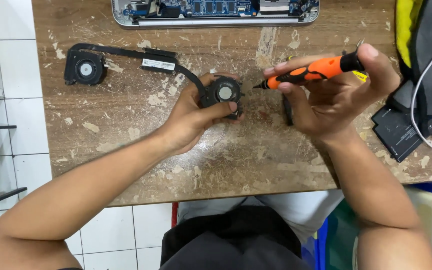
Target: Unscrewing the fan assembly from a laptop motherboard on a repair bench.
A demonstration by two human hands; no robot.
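My left hand [196, 117] grips a small black round laptop fan [224, 93] at the middle of the worn wooden table [226, 160]. A black heat pipe [141, 54] runs from this fan up and left to a second black fan [84, 68] lying flat on the table. My right hand [341, 97] holds an orange and black screwdriver [313, 73] nearly level, with its tip pointing left at the right edge of the held fan.
An opened laptop base [216, 12] with a bare blue circuit board lies at the far edge. At the right lie a flat black battery pack [398, 132], a white cable [418, 105] and a grey and yellow bag [426, 45]. White floor tiles show at the left.
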